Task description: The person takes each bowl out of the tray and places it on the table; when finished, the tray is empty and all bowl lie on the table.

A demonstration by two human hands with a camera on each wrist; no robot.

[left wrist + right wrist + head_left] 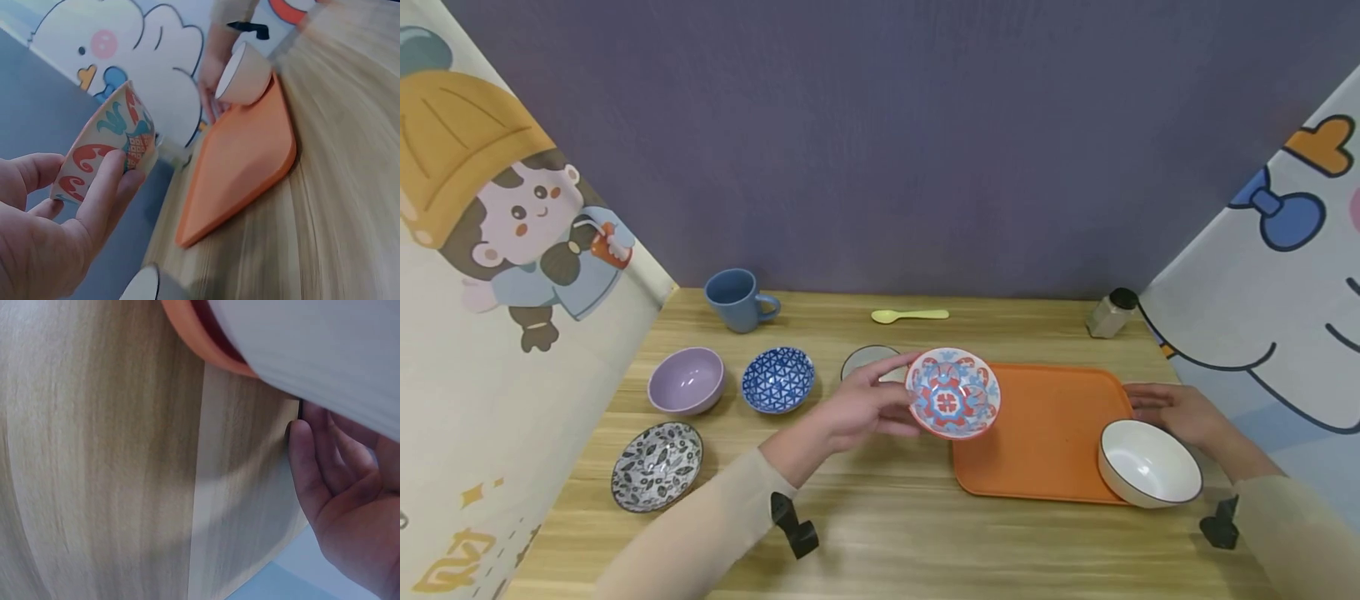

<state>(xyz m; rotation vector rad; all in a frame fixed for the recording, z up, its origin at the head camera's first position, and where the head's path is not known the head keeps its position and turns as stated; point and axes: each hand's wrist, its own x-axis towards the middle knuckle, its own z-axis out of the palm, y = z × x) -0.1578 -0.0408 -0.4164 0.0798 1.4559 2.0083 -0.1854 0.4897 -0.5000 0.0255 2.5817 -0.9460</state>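
Note:
My left hand (868,404) pinches a red-and-blue patterned bowl (953,393) between thumb and fingers, raised over the left side of the orange tray (1045,433). In the left wrist view, the fingers (100,194) press the bowl's outer wall (94,147). My right hand (1176,412) is at the tray's right edge, just behind a white bowl (1150,462) with a dark rim. That bowl is at the tray's front right corner. In the right wrist view, my right hand (350,506) shows loosely bent fingers beside the bowl; contact with the tray is partly hidden.
A dark-rimmed dish (867,357) is partly covered by my left hand. To the left are a blue patterned bowl (778,381), a purple bowl (687,382), a black-and-white bowl (657,467) and a blue mug (736,302). A yellow spoon (910,316) and black-capped jar (1111,314) lie at the back.

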